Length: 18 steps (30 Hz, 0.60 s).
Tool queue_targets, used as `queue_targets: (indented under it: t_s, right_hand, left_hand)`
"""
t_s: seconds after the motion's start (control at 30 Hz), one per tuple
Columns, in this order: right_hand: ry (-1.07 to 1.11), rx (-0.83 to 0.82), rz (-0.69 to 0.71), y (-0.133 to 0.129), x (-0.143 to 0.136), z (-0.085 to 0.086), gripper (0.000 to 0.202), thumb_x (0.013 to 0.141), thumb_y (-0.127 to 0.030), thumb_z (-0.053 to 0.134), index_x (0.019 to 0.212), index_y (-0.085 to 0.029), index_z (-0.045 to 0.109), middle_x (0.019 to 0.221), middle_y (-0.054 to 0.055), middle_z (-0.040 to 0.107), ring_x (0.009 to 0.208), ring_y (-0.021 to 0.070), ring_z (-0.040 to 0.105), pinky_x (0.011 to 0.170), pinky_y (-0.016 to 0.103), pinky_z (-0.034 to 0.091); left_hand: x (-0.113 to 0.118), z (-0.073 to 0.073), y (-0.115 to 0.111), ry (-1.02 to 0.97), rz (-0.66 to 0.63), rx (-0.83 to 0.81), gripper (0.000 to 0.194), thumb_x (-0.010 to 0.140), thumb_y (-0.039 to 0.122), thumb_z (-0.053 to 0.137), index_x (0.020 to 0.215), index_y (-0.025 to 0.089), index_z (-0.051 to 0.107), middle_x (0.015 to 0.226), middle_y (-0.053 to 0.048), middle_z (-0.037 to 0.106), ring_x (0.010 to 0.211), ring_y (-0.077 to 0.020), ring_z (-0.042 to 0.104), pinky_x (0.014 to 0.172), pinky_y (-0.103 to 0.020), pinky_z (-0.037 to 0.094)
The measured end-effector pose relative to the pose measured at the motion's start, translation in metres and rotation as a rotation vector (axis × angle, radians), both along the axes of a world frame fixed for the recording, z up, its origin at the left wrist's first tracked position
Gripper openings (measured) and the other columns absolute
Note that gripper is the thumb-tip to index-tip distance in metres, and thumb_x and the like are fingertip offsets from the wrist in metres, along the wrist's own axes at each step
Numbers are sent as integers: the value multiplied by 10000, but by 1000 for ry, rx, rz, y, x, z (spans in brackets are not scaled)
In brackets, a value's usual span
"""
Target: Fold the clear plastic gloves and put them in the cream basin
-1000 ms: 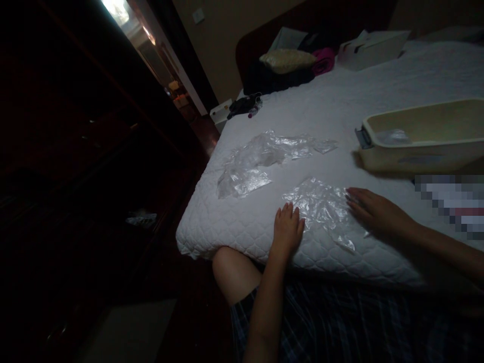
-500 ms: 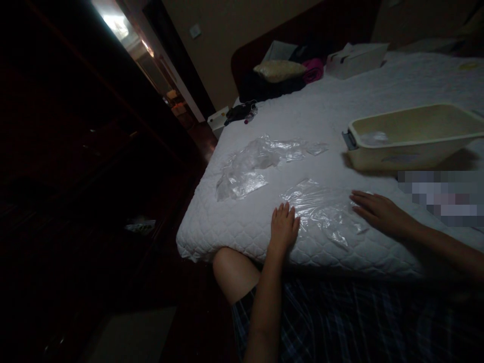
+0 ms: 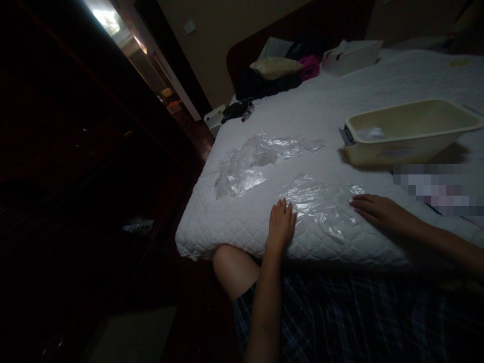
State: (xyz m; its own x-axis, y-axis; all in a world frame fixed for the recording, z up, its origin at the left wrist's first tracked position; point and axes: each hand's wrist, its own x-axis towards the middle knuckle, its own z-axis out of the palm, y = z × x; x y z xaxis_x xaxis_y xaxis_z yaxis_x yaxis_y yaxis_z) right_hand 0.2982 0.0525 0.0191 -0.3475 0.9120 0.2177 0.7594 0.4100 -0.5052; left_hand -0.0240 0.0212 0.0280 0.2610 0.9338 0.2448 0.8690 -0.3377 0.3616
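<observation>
A clear, crinkled plastic bag (image 3: 319,204) lies spread on the white quilted bed (image 3: 223,227) in front of me. My left hand (image 3: 282,222) rests palm down at the bag's left edge, fingers stretched out and slightly apart. On the bag's right side is my right hand (image 3: 381,212), flat and extended, its fingertips at the plastic. Neither hand grips anything. More crumpled clear plastic (image 3: 249,164) lies farther off, to the left of the nearer bag.
A cream plastic bin (image 3: 401,151) with a grey handle stands at the right, some clear plastic inside. At the bed's head are a white box (image 3: 351,58), a pillow (image 3: 276,68) and a pink roll (image 3: 310,68). Dark items (image 3: 236,111) lie by the far left edge.
My right hand has shifted slightly down along the bag's right side. The bag's right edge lies a little differently. My left hand stays in about the same place; the view has tilted slightly.
</observation>
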Motion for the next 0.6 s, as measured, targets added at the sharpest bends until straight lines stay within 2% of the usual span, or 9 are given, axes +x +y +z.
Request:
queue_targets:
  t_s: [0.13, 0.23, 0.37, 0.5, 0.6]
  right_hand:
    - [115, -97, -25, 9, 8, -7, 336, 804, -462, 520, 970, -217, 679, 1108, 143, 666, 1062, 300, 620, 970, 446, 464]
    - [191, -150, -92, 15, 12, -1, 340, 780, -475, 561, 966, -208, 657, 1051, 138, 673, 976, 275, 644, 914, 410, 493]
    - [144, 17, -125, 12, -1, 18, 288, 814, -441, 537, 933, -202, 643, 1005, 148, 663, 931, 272, 635, 885, 433, 488]
    - [65, 205, 69, -6, -44, 37, 250, 908, -347, 465, 983, -182, 637, 988, 144, 658, 927, 244, 629, 858, 398, 493]
    - [-37, 293, 304, -21, -85, 37, 244, 935, -268, 427, 997, -178, 646, 956, 124, 679, 865, 218, 640, 767, 357, 509]
  left_hand:
    - [-7, 3, -3, -12, -34, -17, 446, 960, 318, 451, 1344, 96, 498, 1482, -190, 411, 1418, -291, 336, 1172, -497, 287]
    - [-14, 1, -1, -115, -44, 5, 446, 922, 317, 531, 1318, 113, 530, 1462, -171, 448, 1384, -274, 398, 1159, -470, 331]
    - [-23, -5, 7, -293, -50, 32, 343, 882, 176, 549, 1220, 166, 604, 1430, -123, 500, 1306, -224, 501, 1107, -429, 425]
    - [-28, -6, 9, -366, -82, 41, 327, 830, 48, 550, 1101, 196, 656, 1400, -89, 534, 1260, -209, 544, 1071, -419, 466]
    - [-29, -3, 6, -376, -83, 62, 350, 800, -4, 557, 1074, 187, 661, 1376, -96, 548, 1253, -208, 544, 1057, -405, 474]
